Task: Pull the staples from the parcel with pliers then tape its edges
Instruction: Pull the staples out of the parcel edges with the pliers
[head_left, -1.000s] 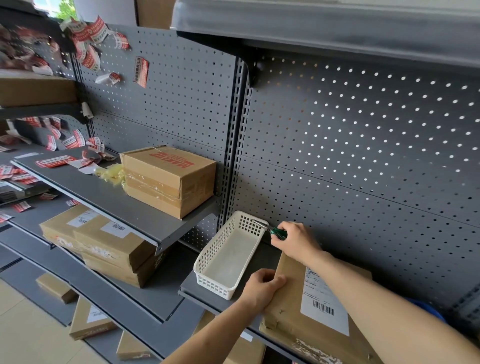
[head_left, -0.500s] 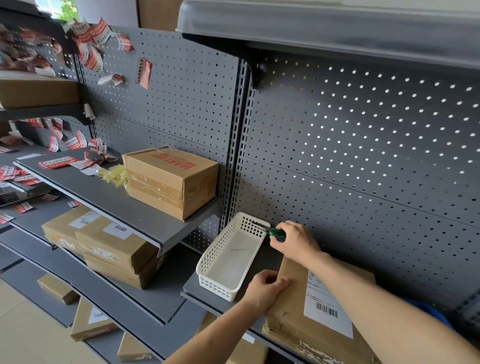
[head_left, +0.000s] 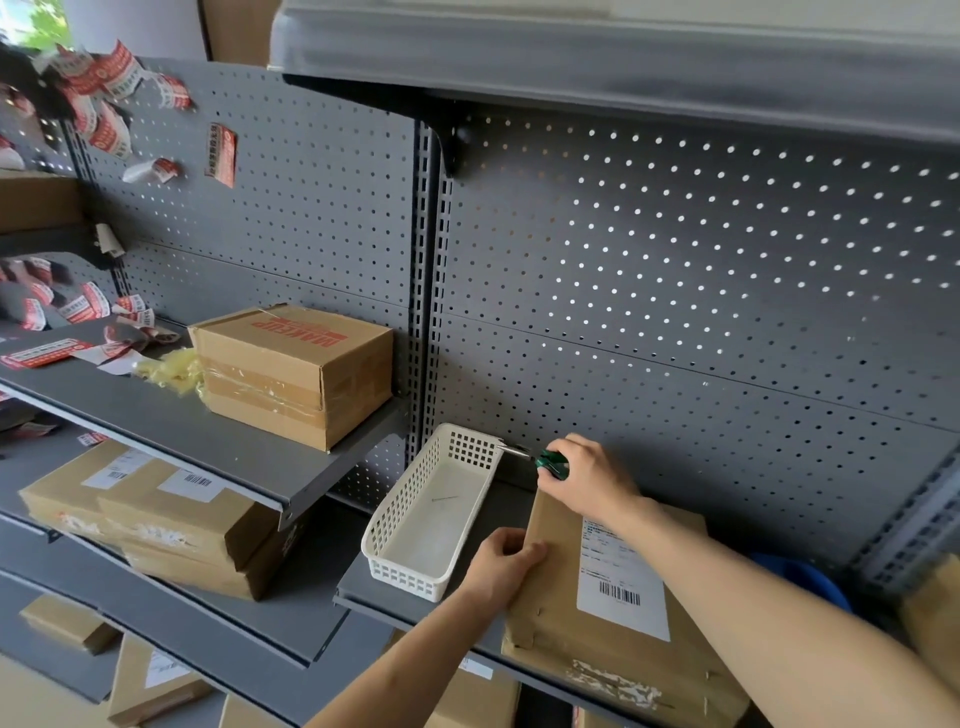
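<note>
Gripping the green-handled pliers (head_left: 540, 460), the right hand (head_left: 589, 478) is holding their metal tip over the far rim of the white basket (head_left: 410, 519). The left hand (head_left: 501, 569) is curling its fingers over the near left edge of the brown parcel (head_left: 550, 623), which is lying flat on the grey shelf (head_left: 358, 592) just beside the basket.

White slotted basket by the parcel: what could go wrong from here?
1. The white slotted plastic basket sits at the grey shelf front edge; a knock from the green-handled pliers, tip at its rim, might shift it.
2. A thin staple lies in it; more could slip through the slots.
3. Left hand grips the brown cardboard parcel, overhanging the shelf; right hand is away, so it may tip.
</note>
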